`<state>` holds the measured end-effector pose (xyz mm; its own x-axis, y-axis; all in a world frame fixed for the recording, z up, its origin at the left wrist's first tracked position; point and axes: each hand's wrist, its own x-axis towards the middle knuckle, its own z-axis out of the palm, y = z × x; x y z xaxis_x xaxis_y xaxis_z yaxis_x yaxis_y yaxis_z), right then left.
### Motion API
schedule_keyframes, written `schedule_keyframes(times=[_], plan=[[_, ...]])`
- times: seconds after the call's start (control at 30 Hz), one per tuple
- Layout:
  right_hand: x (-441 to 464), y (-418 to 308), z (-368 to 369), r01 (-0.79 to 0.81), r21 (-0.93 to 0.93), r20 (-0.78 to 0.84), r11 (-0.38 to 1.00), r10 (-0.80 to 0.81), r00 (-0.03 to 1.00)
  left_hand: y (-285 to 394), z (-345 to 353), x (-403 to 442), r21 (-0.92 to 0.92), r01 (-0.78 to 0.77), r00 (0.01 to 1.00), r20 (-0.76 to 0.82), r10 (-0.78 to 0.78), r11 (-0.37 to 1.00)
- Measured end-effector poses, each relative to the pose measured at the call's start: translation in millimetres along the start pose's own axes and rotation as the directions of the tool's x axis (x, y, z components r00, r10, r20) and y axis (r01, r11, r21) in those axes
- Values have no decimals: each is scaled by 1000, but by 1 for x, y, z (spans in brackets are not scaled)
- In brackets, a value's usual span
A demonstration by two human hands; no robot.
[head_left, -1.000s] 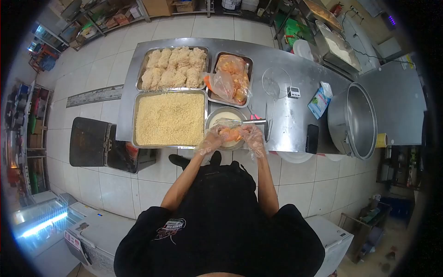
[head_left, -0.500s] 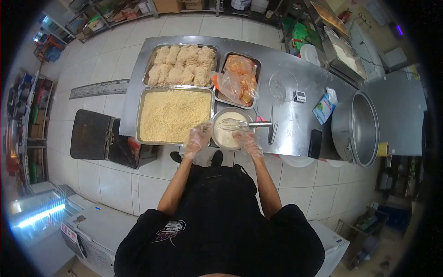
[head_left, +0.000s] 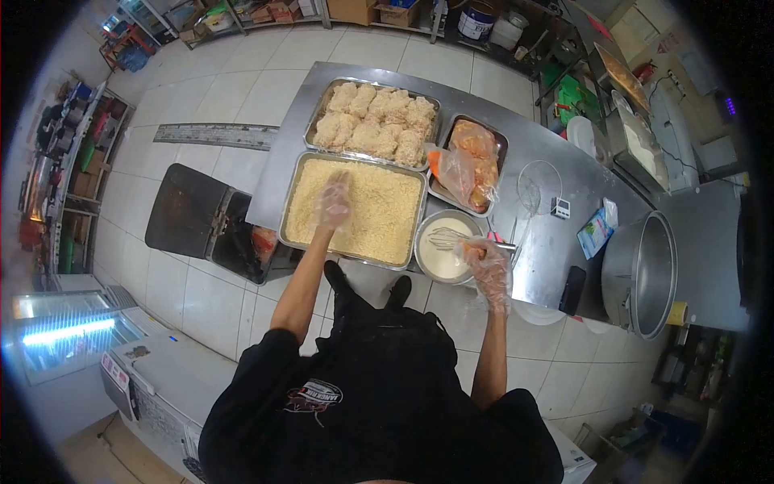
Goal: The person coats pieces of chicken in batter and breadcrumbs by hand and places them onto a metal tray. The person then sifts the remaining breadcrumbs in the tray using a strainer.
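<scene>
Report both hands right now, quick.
Left hand: open, fingers extended over the pale crumbs, no object visible in it.
Right hand: fingers curled beside the whisk; closed on something or not, cannot tell.

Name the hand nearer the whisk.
Right. The right hand is close by the whisk, at the edge of the bowl; the left hand is away, at the crumb tray.

Your shirt (head_left: 387,419) is black with a white print (head_left: 314,396); your crumbs (head_left: 385,214) are pale yellow, the batter (head_left: 439,259) creamy, the counter (head_left: 544,242) silver.
</scene>
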<state>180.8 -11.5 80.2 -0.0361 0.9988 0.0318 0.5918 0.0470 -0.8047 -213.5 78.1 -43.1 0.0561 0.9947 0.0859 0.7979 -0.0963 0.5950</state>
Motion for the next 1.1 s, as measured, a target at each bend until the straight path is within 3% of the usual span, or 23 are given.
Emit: schedule_keyframes(times=[0.03, 0.07, 0.1, 0.2, 0.27, 0.37, 0.5, 0.57, 0.7, 0.73, 0.77, 0.8, 0.83, 0.9, 0.93, 0.97, 1.0, 1.03, 1.07, 1.1], plan=[[-2, -14, 2, -30, 117, -17, 993, 32, 999, -4, 3, 9, 26, 10, 998, 56, -11, 1000], [-5, -28, -2, 66, -122, -99, 990, -78, 992, -7, 6, 17, 45, 13, 995, 103, -18, 999], [-6, -32, 1, 63, -126, -113, 990, -78, 991, -6, 7, 21, 53, 8, 990, 140, -15, 999], [-8, -37, 8, -50, 0, -150, 999, 49, 987, -10, 6, 15, -5, -10, 973, 231, 11, 1000], [-8, -36, 17, -59, -229, -202, 972, 11, 979, -16, 2, 1, -67, -14, 956, 292, 32, 998], [-4, -26, 34, -118, -272, -277, 955, 39, 960, -29, -5, -21, -162, 11, 935, 352, 47, 987], [6, -53, 47, -94, -342, -239, 935, 10, 971, -52, -18, -39, -276, 64, 912, 406, 56, 959], [15, -103, 60, -62, -297, -241, 953, -12, 970, -66, -25, -41, -307, 85, 909, 413, 52, 948], [45, -121, 106, 11, -274, -259, 962, -85, 962, -88, -34, -42, -324, 94, 911, 409, 49, 942], [53, -114, 125, 26, 88, -245, 996, -4, 970, -92, -36, -43, -326, 96, 911, 409, 48, 940], [61, -103, 144, 28, 440, -203, 897, 69, 977, -98, -37, -43, -328, 99, 910, 413, 48, 939], [68, -85, 162, -79, 391, -166, 917, 155, 974, -104, -37, -45, -333, 102, 906, 421, 51, 937], [68, -59, 182, -85, 397, -170, 914, 165, 971, -110, -38, -46, -341, 109, 900, 434, 54, 934], [68, 7, 222, -169, 646, 78, 744, 155, 985, -126, -37, -48, -371, 130, 884, 463, 62, 920], [63, 52, 241, 165, 146, -101, 975, -151, 983, -130, -39, -48, -393, 163, 875, 481, 51, 905], [51, 32, 239, 160, 148, -108, 976, -144, 984, -132, -41, -50, -414, 215, 864, 503, 25, 885], [36, -4, 230, -153, 379, -34, 913, 179, 983, -118, -54, -49, -404, 321, 832, 553, -52, 857], [24, -31, 231, -437, 557, 107, 706, 461, 881, -102, -68, -47, -386, 424, 792, 598, -128, 819], [19, -29, 248, -440, 562, 100, 701, 471, 877, -91, -73, -42, -339, 607, 689, 675, -263, 719], [15, -16, 271, -457, 673, 205, 582, 447, 871, -96, -54, -37, -332, 602, 684, 684, -255, 726]])
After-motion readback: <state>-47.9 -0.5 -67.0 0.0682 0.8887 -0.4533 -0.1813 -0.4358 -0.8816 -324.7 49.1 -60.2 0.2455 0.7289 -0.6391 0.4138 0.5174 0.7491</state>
